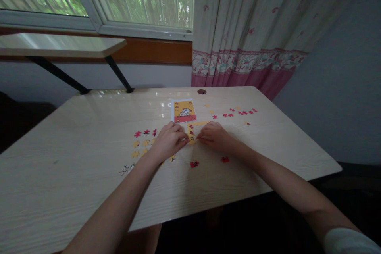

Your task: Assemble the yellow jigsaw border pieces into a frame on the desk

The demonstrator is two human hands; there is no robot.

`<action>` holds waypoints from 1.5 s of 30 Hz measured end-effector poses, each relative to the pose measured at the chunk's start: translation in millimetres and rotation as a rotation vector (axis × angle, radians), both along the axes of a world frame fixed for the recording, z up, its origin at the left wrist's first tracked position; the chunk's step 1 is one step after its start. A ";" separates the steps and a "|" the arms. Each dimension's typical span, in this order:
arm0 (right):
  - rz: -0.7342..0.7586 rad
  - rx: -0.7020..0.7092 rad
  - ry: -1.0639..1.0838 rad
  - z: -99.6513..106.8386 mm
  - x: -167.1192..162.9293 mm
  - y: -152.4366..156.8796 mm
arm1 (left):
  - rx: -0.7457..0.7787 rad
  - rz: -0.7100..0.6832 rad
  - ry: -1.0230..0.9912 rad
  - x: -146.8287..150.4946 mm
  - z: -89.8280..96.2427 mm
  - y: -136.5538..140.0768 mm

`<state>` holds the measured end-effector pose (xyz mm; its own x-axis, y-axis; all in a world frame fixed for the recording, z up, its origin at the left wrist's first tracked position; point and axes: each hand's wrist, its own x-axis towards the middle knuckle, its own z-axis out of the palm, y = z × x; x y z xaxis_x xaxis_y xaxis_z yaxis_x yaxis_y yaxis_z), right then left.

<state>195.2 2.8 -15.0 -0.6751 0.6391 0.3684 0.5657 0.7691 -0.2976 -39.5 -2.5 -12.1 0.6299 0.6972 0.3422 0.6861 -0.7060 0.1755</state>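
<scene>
A partly joined jigsaw puzzle (191, 130), with a yellow column and a yellow top strip, lies on the table between my hands. My left hand (171, 139) is closed, its thumb and fingertips at the puzzle's left edge on a yellow piece. Opposite it, my right hand (216, 137) has its fingers pinched together close to the column's right side; whatever they hold is hidden. Just beyond sits a reference picture (184, 110) of a white spotted animal on yellow and red. Nearer me lie a red piece (194, 164) and another red piece (225, 159).
Yellow pieces (135, 154) and red pieces (137, 134) are spread left of my left hand, with white-and-black pieces (127, 168) nearer me. More red pieces (228, 115) lie at the back right. A raised shelf (62, 45) overhangs the table's (89, 135) back left; a cable hole (201, 92) is near the back edge.
</scene>
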 end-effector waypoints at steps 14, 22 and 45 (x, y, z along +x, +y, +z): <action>-0.149 -0.102 -0.030 -12.8 62.9 40.5 | -0.088 -0.007 0.050 3.2 5.3 -5.4; -0.135 -0.163 -0.040 -7.8 58.3 35.5 | -0.062 0.015 0.068 5.1 5.5 -5.8; -0.107 -0.139 -0.008 -16.4 57.9 37.8 | -0.070 0.006 0.122 6.3 7.1 -7.2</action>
<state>253.0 40.6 -31.4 -0.6033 0.7518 0.2661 0.6449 0.6563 -0.3918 -33.3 -9.7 -5.0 0.6596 0.7206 0.2138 0.7096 -0.6908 0.1391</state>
